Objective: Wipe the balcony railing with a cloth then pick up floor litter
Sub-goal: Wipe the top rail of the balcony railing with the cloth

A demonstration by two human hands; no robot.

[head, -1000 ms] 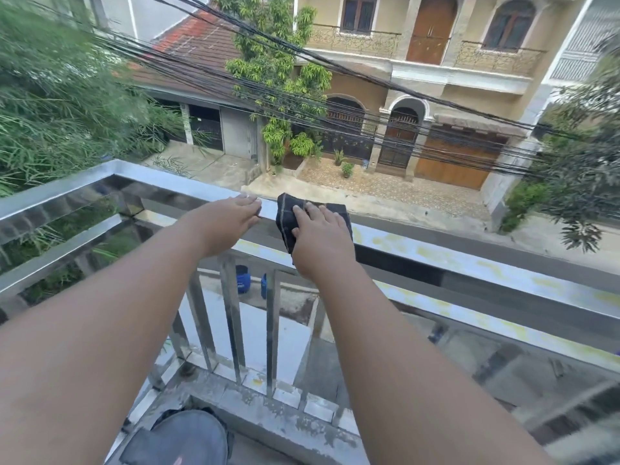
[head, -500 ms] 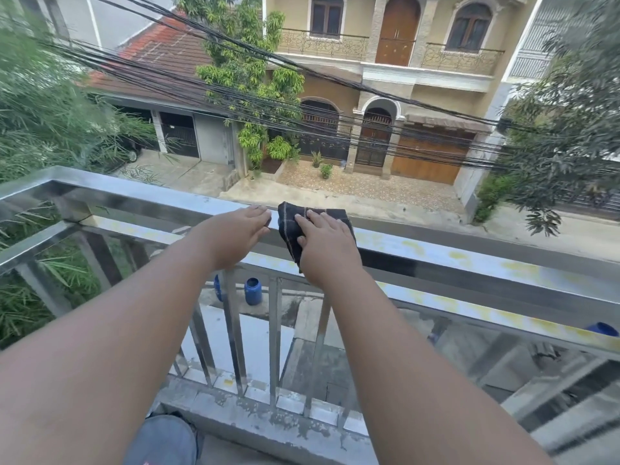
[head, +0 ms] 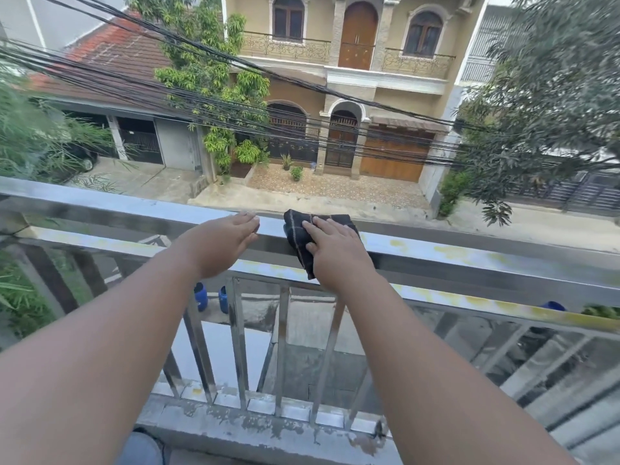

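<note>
One dark checked cloth [head: 303,236] drapes steel railing [head: 469,260].

Two bare forearms [head: 110,333], no sleeves — unadorned wrists (no jewellery)

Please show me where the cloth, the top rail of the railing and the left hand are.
cloth [head: 297,229]: head view, on its dark folded part left of the fingers.
top rail [head: 100,204]: head view, on the bare metal at left.
left hand [head: 223,245]: head view, on its back.
</note>
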